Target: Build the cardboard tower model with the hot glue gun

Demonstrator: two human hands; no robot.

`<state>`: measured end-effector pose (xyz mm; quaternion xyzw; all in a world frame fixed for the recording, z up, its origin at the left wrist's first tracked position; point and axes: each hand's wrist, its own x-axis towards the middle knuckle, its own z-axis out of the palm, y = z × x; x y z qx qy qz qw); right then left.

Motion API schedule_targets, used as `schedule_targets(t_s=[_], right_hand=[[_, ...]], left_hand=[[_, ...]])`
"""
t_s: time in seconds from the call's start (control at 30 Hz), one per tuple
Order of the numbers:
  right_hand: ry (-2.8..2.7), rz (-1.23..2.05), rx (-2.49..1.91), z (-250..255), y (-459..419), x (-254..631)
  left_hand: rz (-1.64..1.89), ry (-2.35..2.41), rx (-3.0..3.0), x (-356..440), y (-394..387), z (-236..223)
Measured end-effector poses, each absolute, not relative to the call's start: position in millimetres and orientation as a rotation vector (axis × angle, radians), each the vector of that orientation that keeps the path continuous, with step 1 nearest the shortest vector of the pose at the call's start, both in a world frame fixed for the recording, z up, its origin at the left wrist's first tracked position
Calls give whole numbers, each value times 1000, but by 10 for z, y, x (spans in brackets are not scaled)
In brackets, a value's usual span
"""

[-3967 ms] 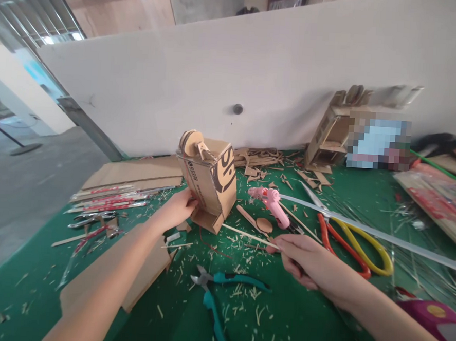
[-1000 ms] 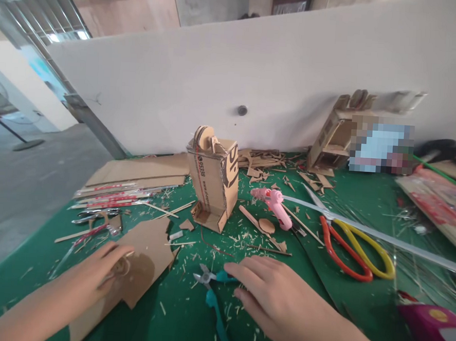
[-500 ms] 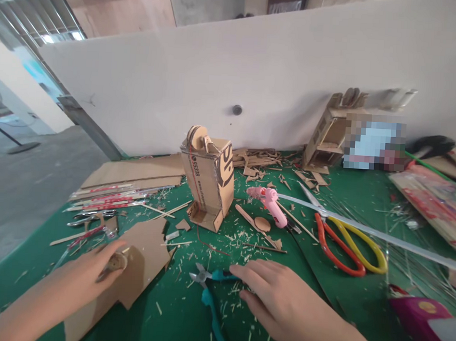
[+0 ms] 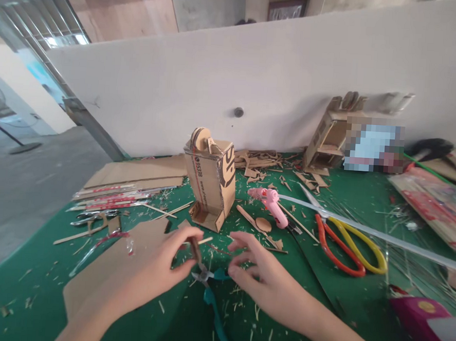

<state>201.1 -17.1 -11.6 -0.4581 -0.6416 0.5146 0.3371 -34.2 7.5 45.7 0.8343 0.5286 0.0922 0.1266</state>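
My left hand (image 4: 168, 262) is closed on a small round cardboard disc (image 4: 195, 249), seen nearly edge-on between thumb and fingers. A short wooden stick (image 4: 207, 240) juts out to the right beside it. Facing it, my right hand (image 4: 251, 262) holds nothing, with its fingers curved and apart. Diagonal pliers (image 4: 212, 306) with teal handles lie open below both hands, one handle partly hidden by my right fingers. Just beyond the hands stands an upright cardboard box model (image 4: 207, 182) with a round cardboard wheel (image 4: 201, 138) on top.
A pink glue gun (image 4: 275, 209) and large scissors (image 4: 347, 244) lie to the right. Cut cardboard (image 4: 93, 278) and wrapped sticks (image 4: 110, 199) lie left. A second cardboard model (image 4: 326, 138) stands by the white wall; wood shavings litter the green table.
My left hand first let go of the box, then picked up the cardboard disc at the left and brought it to the middle. My right hand, earlier holding a thin stick, is now without it.
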Motion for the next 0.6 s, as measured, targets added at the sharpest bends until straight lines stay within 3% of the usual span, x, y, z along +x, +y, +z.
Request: schedule_targets(t_s=[0.1,0.3,0.6], right_hand=[[-1460,1513,-1038,-130,-81,1943],[-1520,1363,-983,-85,-52,1982],[-1189,1543,-957,-213,-71,2052]], left_hand=[[263,1479,2383,-81,93,437],[408,1339,2298,88,108,299],[446,1529,2321,-135,26,263]])
